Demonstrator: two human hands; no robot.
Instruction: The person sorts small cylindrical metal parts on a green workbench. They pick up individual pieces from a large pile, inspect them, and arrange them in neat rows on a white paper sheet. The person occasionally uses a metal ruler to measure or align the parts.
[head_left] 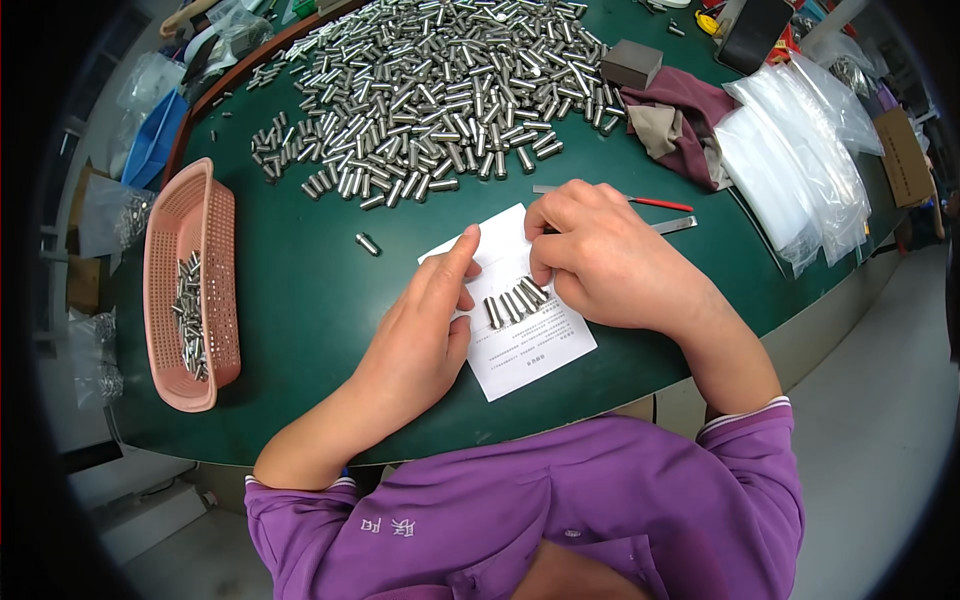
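A short row of shiny metal pins (508, 306) lies side by side on a printed white paper sheet (530, 362) in front of me. My left hand (415, 325) rests at the sheet's left side, fingers stretched out and thumb apart, holding nothing. At the row's right end is my right hand (622, 262), its fingers curled in and the thumb close to the last pins. Whatever sits between those fingertips is hidden. One loose pin (368, 244) lies on the green table beyond my left hand. Farther back spreads a big heap of similar pins (440, 95).
A pink plastic basket (222, 300) with some pins stands at the left. Right of the sheet lie a red-handled tool (662, 205) and a flat metal strip (676, 225). Behind are a dark block (632, 64), a maroon cloth (690, 100) and clear plastic bags (785, 160).
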